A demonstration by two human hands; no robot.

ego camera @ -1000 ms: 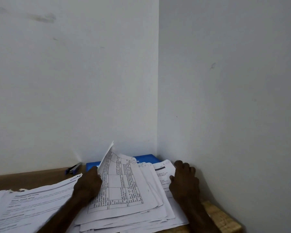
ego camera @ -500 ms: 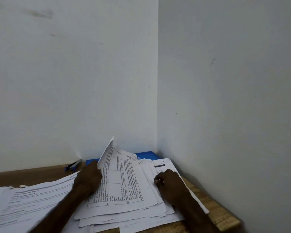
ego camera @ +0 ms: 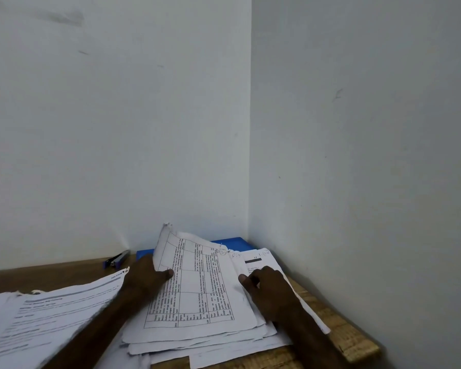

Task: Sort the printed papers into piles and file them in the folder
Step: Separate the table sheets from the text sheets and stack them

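nearest: printed pile (ego camera: pixel 51 315) lower left, text sheet on top, on wood tabletop (ego camera: pixel 51 275). centre stack (ego camera: pixel 197 339) loose, edges fanned. left grip (ego camera: pixel 147 275) at stack's left side: thumb on top of table sheet (ego camera: pixel 197 288), fingers behind its raised left edge, pinching it; far corner curled up. right grip (ego camera: pixel 272 291) on stack's right side, fingers bent, tips on paper; can't tell if holding sheet. behind stack: blue folder (ego camera: pixel 232 243) flat in corner, partly under papers. dark blue tool (ego camera: pixel 117 259) left of folder, by back wall (ego camera: pixel 117 155).
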